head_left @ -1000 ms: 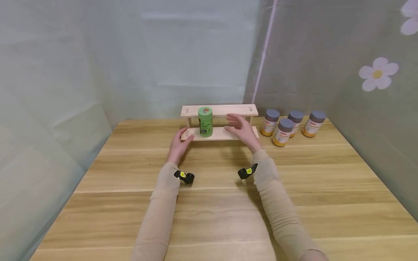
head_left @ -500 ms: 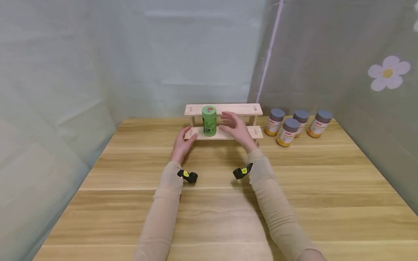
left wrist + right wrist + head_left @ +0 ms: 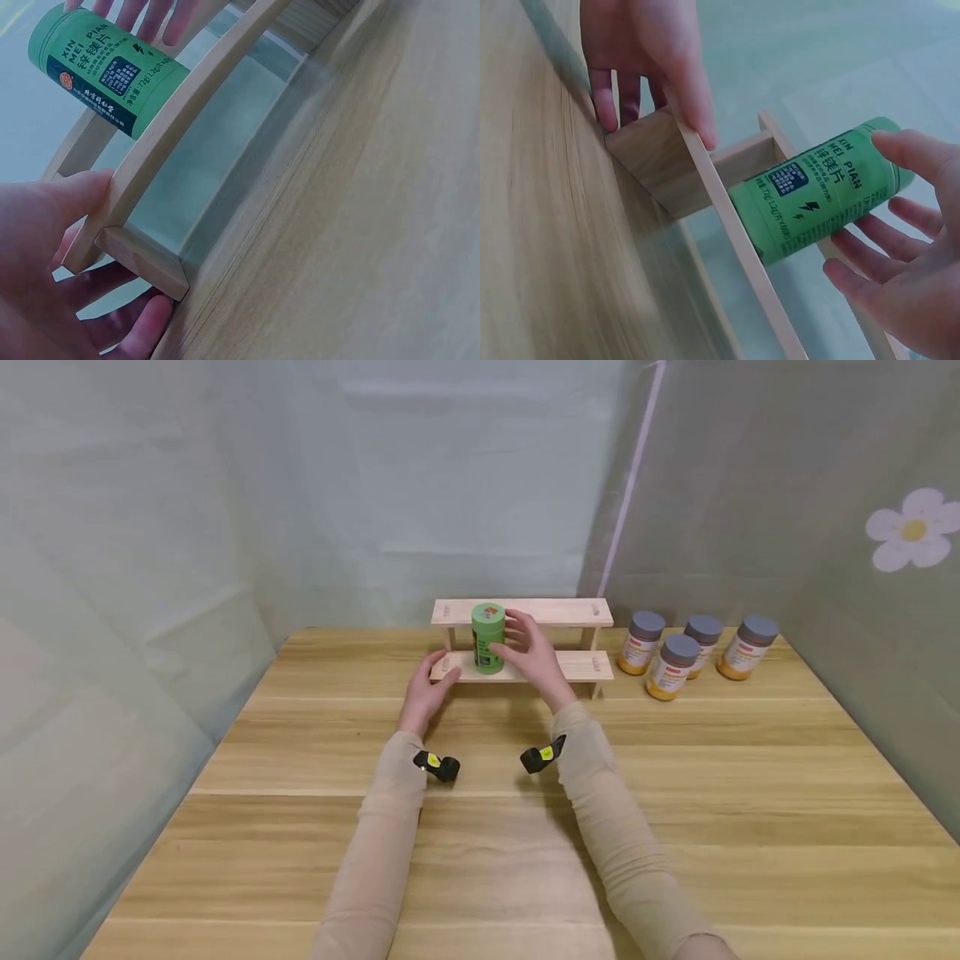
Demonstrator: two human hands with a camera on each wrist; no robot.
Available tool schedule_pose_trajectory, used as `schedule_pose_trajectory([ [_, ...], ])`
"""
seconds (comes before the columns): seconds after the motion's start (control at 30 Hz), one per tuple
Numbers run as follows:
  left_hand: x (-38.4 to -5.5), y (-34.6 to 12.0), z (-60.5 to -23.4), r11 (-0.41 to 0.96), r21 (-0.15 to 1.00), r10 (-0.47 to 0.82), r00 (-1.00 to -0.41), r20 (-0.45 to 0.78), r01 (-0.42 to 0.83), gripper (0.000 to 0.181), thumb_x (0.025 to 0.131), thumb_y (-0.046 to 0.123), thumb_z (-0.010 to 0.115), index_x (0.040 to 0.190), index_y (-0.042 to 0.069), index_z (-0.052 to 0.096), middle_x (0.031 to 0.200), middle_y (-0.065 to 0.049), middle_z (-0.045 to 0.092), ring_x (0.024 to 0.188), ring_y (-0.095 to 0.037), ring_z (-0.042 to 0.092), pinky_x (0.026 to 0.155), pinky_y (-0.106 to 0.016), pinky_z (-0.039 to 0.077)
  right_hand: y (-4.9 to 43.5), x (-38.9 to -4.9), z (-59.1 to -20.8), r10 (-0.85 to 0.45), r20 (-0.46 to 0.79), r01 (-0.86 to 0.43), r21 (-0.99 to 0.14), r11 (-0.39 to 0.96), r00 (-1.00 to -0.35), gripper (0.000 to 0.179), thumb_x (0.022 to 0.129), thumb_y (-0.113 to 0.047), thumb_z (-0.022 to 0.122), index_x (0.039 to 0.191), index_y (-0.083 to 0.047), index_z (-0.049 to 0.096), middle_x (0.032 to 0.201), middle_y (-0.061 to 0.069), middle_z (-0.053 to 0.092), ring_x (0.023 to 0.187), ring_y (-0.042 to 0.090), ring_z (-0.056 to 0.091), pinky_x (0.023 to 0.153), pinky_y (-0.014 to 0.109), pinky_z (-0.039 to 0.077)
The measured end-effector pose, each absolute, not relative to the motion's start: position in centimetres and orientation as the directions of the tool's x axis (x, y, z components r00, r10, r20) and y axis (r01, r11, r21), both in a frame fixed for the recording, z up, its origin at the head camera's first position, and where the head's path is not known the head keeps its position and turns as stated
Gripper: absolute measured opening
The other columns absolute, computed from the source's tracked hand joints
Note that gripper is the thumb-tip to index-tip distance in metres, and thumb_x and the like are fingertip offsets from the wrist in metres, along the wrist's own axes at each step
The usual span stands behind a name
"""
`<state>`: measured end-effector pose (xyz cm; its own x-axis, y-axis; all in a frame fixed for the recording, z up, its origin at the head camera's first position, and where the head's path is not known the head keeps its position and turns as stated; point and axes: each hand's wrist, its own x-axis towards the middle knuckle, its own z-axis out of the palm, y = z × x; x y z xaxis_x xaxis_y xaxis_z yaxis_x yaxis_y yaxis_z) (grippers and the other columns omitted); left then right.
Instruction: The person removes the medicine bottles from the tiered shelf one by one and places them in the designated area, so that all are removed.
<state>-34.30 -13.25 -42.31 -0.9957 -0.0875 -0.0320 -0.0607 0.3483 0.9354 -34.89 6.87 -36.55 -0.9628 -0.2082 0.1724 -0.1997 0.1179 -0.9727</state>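
Note:
A light wooden two-tier shelf (image 3: pixel 558 612) stands at the back of the table. On its lower board a green supplement bottle (image 3: pixel 483 631) is upright, left of the middle. My left hand (image 3: pixel 426 693) grips the left end of the lower board. In the left wrist view its thumb (image 3: pixel 86 191) lies over the board, with the fingers round the side support below. My right hand (image 3: pixel 538 667) reaches round the bottle from the right. The right wrist view shows the thumb (image 3: pixel 915 154) on the bottle near its lid and the other fingers along the opposite side.
Right of the shelf stand several brown bottles (image 3: pixel 671 670) with grey lids and yellow-and-white labels. The wooden table (image 3: pixel 480 860) extends in front. A pale curtain (image 3: pixel 480 468) hangs behind it, and a grey one with a white flower (image 3: pixel 913 530) is on the right.
My right hand has moved left from beside the bottle to take hold of it. The left hand stays on the shelf end. The whole head view has shifted slightly.

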Motion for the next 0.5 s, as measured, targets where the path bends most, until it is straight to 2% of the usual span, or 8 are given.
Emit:
schedule_pose_trajectory([
  [0.23, -34.5, -13.5, -42.1, 0.361, 0.931, -0.093, -0.995, -0.024, -0.057, 0.057, 0.095, 0.035, 0.061, 0.146, 0.022, 0.040, 0.158, -0.008, 0.032, 0.147, -0.027, 0.028, 0.123, -0.043, 0.022, 5.3, -34.7, -37.1, -0.196, 0.246, -0.275, -0.951, 0.143, -0.949, 0.069, 0.092, -0.018, 0.066, 0.151, -0.016, 0.029, 0.151, 0.015, 0.040, 0.140, 0.029, 0.041, 0.116, 0.043, 0.035],
  [0.4, -34.3, -13.2, -42.2, 0.375, 0.926, -0.089, -0.996, -0.010, -0.043, 0.057, 0.095, 0.034, 0.061, 0.146, 0.020, 0.041, 0.158, -0.008, 0.033, 0.147, -0.028, 0.029, 0.122, -0.045, 0.023, 4.3, -34.7, -37.5, -0.169, 0.239, -0.264, -0.954, 0.145, -0.956, 0.071, 0.093, -0.024, 0.065, 0.152, -0.020, 0.025, 0.152, 0.013, 0.038, 0.141, 0.029, 0.039, 0.117, 0.046, 0.034],
  [0.5, -34.1, -13.2, -42.4, 0.369, 0.928, -0.089, -0.996, -0.009, -0.041, 0.057, 0.095, 0.034, 0.061, 0.146, 0.019, 0.040, 0.157, -0.009, 0.034, 0.146, -0.028, 0.030, 0.121, -0.045, 0.024, 3.9, -34.8, -37.8, -0.138, 0.225, -0.246, -0.957, 0.154, -0.964, 0.074, 0.092, -0.029, 0.066, 0.152, -0.022, 0.024, 0.150, 0.013, 0.040, 0.137, 0.030, 0.042, 0.113, 0.049, 0.038],
])
